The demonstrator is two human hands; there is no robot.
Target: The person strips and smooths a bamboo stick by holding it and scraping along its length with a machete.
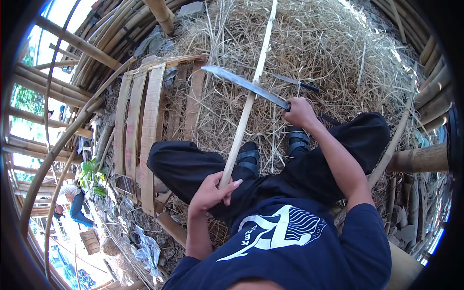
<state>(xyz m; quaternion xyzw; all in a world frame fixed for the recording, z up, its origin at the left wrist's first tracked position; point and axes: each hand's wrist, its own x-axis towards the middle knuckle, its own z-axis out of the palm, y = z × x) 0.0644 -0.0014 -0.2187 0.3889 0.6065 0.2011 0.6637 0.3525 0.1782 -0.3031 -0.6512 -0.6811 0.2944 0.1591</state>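
My left hand [212, 192] is closed around the near end of a long, pale bamboo strip [245, 116]. The strip slants up and away from my lap over the shavings. In my right hand [300, 113] is the dark handle of a machete [241, 83], its long blade pointing left. The blade lies across the strip around its middle and appears to touch it. Just beyond my right hand, a knife [309, 86] with a black handle rests on the shavings.
A thick layer of shavings [333, 43] covers the ground ahead. A wooden slatted pallet [155, 121] lies at left. Bamboo poles [53, 92] form a frame on the left, and another pole [418, 158] juts in at right. A person [76, 205] is outside at far left.
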